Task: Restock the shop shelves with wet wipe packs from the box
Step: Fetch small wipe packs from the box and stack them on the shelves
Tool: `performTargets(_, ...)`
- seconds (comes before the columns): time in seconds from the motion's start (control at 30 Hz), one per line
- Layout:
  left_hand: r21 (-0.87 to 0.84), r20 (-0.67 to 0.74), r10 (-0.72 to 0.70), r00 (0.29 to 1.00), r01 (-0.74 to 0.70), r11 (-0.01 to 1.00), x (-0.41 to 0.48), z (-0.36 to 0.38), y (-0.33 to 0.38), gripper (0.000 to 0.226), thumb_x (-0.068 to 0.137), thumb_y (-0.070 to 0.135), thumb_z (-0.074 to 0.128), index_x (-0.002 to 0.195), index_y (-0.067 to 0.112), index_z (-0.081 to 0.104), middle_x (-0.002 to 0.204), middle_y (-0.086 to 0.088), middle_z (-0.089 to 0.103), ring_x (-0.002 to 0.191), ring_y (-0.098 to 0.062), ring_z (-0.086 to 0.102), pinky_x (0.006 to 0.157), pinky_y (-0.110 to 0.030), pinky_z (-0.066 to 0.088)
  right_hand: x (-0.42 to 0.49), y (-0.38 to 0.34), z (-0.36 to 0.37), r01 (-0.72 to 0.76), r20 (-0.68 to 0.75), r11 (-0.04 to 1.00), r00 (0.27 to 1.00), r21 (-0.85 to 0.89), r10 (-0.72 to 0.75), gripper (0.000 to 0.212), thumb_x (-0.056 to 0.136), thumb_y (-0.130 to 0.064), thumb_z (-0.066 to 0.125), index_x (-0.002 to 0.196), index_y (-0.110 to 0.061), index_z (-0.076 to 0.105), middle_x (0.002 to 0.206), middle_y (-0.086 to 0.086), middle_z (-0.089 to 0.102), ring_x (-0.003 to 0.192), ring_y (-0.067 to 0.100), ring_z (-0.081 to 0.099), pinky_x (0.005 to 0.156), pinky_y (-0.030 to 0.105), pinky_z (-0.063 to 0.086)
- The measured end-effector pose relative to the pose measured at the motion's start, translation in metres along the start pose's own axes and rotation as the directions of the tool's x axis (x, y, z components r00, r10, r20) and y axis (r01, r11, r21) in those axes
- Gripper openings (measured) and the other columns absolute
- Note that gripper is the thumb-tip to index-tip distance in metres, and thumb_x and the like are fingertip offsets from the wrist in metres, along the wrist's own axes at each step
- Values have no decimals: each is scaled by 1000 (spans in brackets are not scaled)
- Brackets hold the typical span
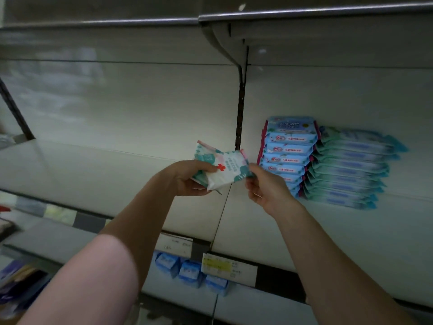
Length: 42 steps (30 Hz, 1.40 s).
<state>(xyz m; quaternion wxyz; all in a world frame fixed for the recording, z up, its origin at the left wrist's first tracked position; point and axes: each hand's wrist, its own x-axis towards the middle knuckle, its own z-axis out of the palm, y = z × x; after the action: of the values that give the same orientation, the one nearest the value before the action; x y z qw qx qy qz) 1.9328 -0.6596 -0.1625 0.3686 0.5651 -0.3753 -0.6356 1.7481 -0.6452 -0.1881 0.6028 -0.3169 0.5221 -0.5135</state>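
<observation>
Left hand (190, 178), right hand (266, 187), pack (226, 168) pinched between

White-and-teal wipe pack (222, 166) with red cross, pale-blue stacked packs (288, 156), teal stack (346, 170), cream shelf (105, 174)

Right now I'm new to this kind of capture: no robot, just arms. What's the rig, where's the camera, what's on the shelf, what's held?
There is no machine here: a person works with bare hands, and the single picture comes from a wide-angle camera on their head, looking forward and down. The left hand grips a white-and-teal wet wipe pack with a red cross; the right hand pinches its right end. It may be two packs together; I cannot tell. It is held above the pale shelf, not resting on it. On that shelf, to the right, are two stacks of packs: a blue stack and a teal stack beside it. Below, a price label sits on the shelf edge, with small blue packs underneath.
</observation>
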Motion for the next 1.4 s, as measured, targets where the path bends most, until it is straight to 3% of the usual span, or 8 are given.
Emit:
performTargets(0.2,109,38,-13,999,9,994,21,-19,21,23,85,7,68,105,9,58,98,-11,68,86,-22,65,71,-32,57,9,2,10,-59,87,997,995,39,56,5,90,-11,63,92,-7,63,85,9,67,70,13,61,54,19,52)
performTargets(0.33,108,61,-25,998,18,994,35,-29,27,27,85,8,69,109,7,58,100,-11,67,84,-22,65,59,-29,59,13,8,20,-152,125,968,984,200,129,11,90,-12,64,96,-4,63,86,10,65,69,13,58,55,20,54)
performTargets(0.57,16,81,8,997,-9,1000,70,-34,23,22,89,-3,62,108,3,54,93,-14,65,79,-25,65,73,-40,52,41,25,45,-36,-113,982,992,187,58,7,89,-3,64,94,1,61,82,10,61,63,10,56,49,18,54)
performTargets(0.67,-2,81,8,997,-8,1000,84,-39,21,34,87,-10,59,120,-1,52,108,-17,65,90,-29,65,78,-41,52,52,27,46,-10,-121,996,992,84,20,4,90,3,59,92,0,61,80,9,59,64,10,55,53,19,55)
performTargets(0.77,11,9,41,999,-41,999,99,-39,19,42,81,-11,67,120,-2,54,115,-17,65,89,-29,66,68,-40,55,61,29,50,50,-189,977,978,-209,-91,7,92,-1,59,86,-1,64,72,8,59,58,11,53,51,18,53)
performTargets(0.97,108,-95,97,991,-87,990,114,-35,13,39,82,-5,70,116,6,53,107,-9,59,92,-26,59,70,-36,54,84,32,52,41,-245,731,928,-682,-281,21,94,-17,59,84,0,67,84,18,69,80,32,69,78,47,58)
performTargets(1.2,275,-118,158,980,-121,954,119,-34,12,27,90,11,67,112,12,52,110,-8,57,92,-27,59,71,-39,58,86,46,52,-82,-244,368,874,-926,-419,15,98,-16,50,98,-6,62,87,5,64,74,19,61,52,21,43)
performTargets(1.4,394,-141,240,961,-168,904,117,-47,16,29,93,11,59,122,11,56,108,-9,59,92,-31,59,63,-42,57,77,34,54,-149,-190,124,863,-981,-468,26,97,-23,53,118,-7,51,106,8,63,84,19,57,65,27,41)
